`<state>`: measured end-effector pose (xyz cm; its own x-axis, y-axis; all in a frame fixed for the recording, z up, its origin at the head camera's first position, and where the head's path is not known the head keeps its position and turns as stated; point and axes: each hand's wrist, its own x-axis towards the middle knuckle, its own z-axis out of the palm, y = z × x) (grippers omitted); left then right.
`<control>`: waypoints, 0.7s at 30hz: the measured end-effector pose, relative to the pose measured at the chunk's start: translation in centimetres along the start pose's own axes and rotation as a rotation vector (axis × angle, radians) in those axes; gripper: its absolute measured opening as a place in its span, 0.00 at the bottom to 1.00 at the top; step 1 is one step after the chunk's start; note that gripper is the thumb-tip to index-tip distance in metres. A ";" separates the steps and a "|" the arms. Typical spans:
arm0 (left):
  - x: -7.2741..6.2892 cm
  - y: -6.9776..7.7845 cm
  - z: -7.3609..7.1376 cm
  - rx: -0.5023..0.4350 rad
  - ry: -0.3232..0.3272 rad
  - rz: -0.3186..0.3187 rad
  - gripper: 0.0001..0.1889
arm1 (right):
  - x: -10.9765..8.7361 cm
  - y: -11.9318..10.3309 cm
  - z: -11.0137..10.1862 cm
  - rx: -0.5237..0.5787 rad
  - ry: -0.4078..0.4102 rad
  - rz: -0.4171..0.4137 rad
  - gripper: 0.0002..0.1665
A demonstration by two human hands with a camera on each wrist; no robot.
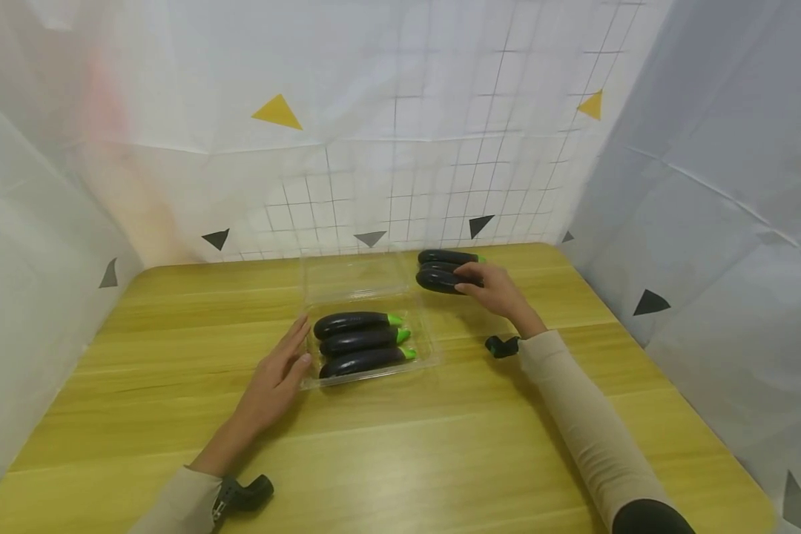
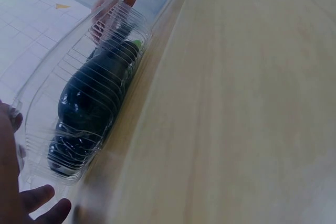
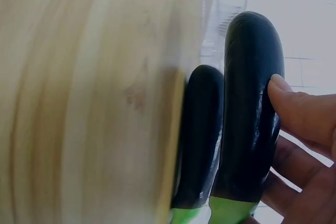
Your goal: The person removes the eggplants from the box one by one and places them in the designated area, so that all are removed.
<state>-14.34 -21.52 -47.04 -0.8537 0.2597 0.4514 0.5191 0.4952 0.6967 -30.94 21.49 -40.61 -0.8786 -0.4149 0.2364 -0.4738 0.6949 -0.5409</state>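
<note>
- White sheets hang behind the desk, which bears a clear box.
- Three eggplants lie inside the box.
- Left hand: at the box's left edge, fingers extended.
- Right hand: beyond the box's right side, pinching another eggplant beside its neighbours.
- Pick-up seems the likely step; the next move calls for lifting clear of the neighbours.
</note>
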 end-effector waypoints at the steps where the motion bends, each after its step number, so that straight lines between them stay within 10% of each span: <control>1: 0.0 0.0 0.0 -0.001 0.000 -0.001 0.28 | 0.0 0.2 0.1 -0.007 -0.005 0.002 0.20; 21: 0.0 0.0 0.0 -0.002 0.010 -0.005 0.28 | -0.2 3.0 1.4 -0.046 -0.058 0.035 0.21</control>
<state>-14.32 -21.46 -47.03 -0.8557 0.2491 0.4535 0.5150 0.4946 0.7001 -32.08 22.84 -43.36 -0.8904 -0.4221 0.1704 -0.4463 0.7355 -0.5098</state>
